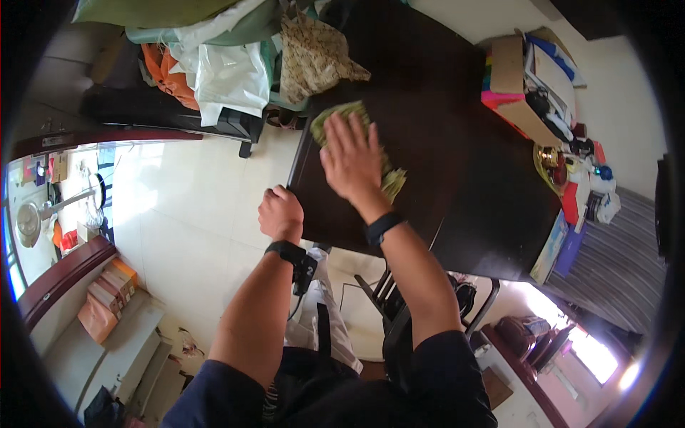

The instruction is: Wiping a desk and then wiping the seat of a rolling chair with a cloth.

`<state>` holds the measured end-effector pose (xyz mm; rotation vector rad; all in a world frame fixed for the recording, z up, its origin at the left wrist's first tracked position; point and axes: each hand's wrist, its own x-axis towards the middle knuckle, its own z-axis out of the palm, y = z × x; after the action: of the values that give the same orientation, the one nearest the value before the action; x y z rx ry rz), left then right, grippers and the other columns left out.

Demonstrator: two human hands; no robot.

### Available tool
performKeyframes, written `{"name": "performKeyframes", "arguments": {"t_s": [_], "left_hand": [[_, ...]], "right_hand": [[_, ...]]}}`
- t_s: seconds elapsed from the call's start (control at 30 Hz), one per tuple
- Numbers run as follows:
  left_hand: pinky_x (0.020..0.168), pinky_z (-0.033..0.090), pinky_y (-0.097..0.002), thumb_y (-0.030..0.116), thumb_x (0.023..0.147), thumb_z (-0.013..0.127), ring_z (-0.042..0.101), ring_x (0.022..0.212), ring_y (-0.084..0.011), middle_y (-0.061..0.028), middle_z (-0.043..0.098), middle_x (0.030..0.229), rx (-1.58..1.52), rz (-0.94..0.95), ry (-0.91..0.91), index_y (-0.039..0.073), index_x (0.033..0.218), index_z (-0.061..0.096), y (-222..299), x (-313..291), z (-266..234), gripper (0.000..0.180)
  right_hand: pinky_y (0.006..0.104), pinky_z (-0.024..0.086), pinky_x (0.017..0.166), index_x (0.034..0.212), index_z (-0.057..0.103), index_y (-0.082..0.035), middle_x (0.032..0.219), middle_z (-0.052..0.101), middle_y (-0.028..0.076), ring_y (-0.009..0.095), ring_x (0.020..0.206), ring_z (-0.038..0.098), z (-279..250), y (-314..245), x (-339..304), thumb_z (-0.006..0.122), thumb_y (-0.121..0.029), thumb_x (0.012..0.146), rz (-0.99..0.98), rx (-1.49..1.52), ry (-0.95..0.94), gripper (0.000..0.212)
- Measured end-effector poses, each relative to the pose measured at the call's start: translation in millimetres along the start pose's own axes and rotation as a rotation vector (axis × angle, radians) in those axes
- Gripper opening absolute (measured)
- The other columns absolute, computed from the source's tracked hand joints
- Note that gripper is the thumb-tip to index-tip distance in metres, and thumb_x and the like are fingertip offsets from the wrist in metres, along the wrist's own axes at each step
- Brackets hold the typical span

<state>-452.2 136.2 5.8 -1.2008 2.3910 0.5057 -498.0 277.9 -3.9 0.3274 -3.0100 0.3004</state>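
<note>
My right hand (352, 155) lies flat with fingers stretched out, pressing on a crumpled olive-green cloth (394, 184). The cloth spreads over the left part of a dark, glossy table (435, 135), showing past my fingertips and beside my wrist. My left hand (280, 212) is closed like a fist at the table's left edge, near the close corner. Its curled fingers face away, so whether it grips the edge or anything else is hidden. Both wrists wear black bands; the left one carries a small device.
A patterned cloth bag (314, 57) sits at the far left of the table, beside white plastic bags (228, 78). At the right stand an open cardboard box (508, 57) and small items. A black chair (399, 314) is tucked at the near side. A fan (32, 222) stands far left.
</note>
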Motion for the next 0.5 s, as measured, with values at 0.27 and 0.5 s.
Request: {"name": "performKeyframes", "arguments": {"t_s": [0.27, 0.5], "left_hand": [[0.084, 0.048, -0.0533, 0.037, 0.089, 0.034, 0.062, 0.097, -0.0432, -0.0207, 0.066, 0.105, -0.041, 0.006, -0.051, 0.008, 0.102, 0.066, -7, 7, -5, 0.046], [0.078, 0.049, -0.0543, 0.035, 0.09, 0.033, 0.063, 0.091, -0.0434, -0.0197, 0.067, 0.098, -0.035, 0.015, -0.022, 0.008, 0.097, 0.066, -13, 8, -2, 0.044]], "right_hand": [[0.0596, 0.018, 0.111, 0.137, 0.048, -0.014, 0.146, 0.039, 0.003, 0.029, 0.139, 0.029, -20, -49, -157, 0.052, -0.031, 0.089, 0.069, 0.137, -0.271, 0.051], [0.0602, 0.017, 0.11, 0.139, 0.045, -0.012, 0.146, 0.04, 0.004, 0.03, 0.136, 0.033, -20, -10, -77, 0.048, -0.032, 0.093, 0.112, 0.001, -0.147, 0.05]]}}
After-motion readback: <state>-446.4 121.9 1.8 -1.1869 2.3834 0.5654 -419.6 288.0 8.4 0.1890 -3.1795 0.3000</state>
